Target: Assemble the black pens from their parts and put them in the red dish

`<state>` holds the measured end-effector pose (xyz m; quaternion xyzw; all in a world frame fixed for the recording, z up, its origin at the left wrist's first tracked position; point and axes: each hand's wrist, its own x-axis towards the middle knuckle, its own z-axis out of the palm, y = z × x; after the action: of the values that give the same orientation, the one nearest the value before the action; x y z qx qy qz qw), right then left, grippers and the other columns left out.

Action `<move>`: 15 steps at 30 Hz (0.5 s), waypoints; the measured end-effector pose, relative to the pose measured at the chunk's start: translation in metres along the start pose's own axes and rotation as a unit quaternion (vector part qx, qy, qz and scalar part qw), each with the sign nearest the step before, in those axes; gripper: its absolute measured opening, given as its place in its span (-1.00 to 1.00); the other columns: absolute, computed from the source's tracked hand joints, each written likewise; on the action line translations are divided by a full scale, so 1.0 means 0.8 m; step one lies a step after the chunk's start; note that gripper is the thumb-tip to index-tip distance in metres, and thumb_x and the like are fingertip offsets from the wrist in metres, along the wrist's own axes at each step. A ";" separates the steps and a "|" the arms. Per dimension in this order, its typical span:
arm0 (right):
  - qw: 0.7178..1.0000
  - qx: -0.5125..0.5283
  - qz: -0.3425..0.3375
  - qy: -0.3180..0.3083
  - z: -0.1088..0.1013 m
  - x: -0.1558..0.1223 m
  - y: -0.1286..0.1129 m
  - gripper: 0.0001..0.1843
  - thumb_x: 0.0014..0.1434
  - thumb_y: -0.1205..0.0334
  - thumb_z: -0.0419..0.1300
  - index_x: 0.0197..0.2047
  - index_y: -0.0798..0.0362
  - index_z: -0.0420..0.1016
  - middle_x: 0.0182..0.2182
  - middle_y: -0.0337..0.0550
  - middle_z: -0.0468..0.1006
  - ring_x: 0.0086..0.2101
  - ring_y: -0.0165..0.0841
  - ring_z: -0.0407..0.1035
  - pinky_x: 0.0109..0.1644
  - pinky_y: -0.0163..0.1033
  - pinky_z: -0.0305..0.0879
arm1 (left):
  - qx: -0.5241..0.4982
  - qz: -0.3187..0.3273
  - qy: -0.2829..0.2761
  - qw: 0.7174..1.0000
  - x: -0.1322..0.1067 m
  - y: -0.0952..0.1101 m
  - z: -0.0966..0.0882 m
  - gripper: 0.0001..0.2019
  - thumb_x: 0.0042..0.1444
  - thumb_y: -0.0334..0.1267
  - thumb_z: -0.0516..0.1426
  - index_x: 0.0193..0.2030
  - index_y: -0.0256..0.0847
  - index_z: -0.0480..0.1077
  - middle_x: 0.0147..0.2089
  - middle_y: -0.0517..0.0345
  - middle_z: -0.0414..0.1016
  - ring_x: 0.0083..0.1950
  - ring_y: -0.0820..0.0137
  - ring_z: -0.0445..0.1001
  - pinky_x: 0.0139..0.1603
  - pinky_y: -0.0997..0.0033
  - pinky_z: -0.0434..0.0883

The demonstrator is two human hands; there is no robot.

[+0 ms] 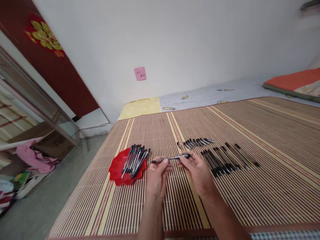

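The left hand [158, 176] and the right hand [197, 170] are close together but apart, each with thumb and fingers pinched on one black pen [174, 157]. The pen bridges the gap between them, lying nearly level with its right end slightly higher. Just left of the left hand sits a red plate [115, 170] with a scalloped rim, bearing a bundle of pens [136, 158] that slant across it, some tips over its edge. Just right of the right hand, a slanting row of black pens [215, 163] lies side by side on the striped mat [120, 210], its members spaced wider farther from the hand. Beyond the right hand is a row of small dark pieces [198, 143]; they look like pen caps, though they are too small to be sure.
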<state>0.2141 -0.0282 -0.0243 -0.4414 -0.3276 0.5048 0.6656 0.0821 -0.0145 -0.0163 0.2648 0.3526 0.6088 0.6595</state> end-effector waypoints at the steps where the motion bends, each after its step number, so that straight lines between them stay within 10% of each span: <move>1: 1.000 -0.003 0.001 0.005 -0.005 0.002 -0.002 -0.57 -0.05 -0.02 0.47 -0.23 0.06 0.49 -0.42 -0.21 0.58 -0.39 -0.35 0.50 -0.24 -0.26 0.44 | 0.020 0.003 -0.013 1.000 0.000 -0.001 -0.001 -0.66 -0.18 -0.28 0.44 -0.29 -0.28 0.44 -0.37 0.18 0.48 -0.39 0.47 0.49 -0.31 0.50 0.43; 8: 0.999 -0.049 0.000 0.012 -0.031 0.013 -0.014 -0.56 -0.09 -0.03 0.48 -0.29 0.06 0.46 -0.52 -0.27 0.50 -0.49 -0.41 0.39 -0.40 -0.33 0.35 | 0.378 0.136 -0.074 0.913 -0.003 -0.007 -0.005 -0.95 0.00 -0.31 0.30 -0.41 -0.23 0.55 -0.37 0.09 0.50 -0.29 0.34 0.46 -0.24 0.38 0.35; 15: 0.991 -0.125 -0.049 -0.006 -0.027 0.013 -0.004 -0.58 0.03 -0.03 0.38 -0.18 0.09 0.48 -0.39 -0.16 0.54 -0.42 -0.36 0.45 -0.32 -0.27 0.41 | 0.507 0.203 -0.094 0.833 0.000 0.006 -0.014 -0.89 0.09 -0.39 0.21 -0.27 -0.14 0.55 -0.31 0.12 0.54 -0.26 0.31 0.47 -0.21 0.36 0.34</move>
<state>0.2369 -0.0241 -0.0300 -0.5019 -0.4132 0.4294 0.6268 0.0702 -0.0144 -0.0191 0.6835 0.4861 0.4371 0.3248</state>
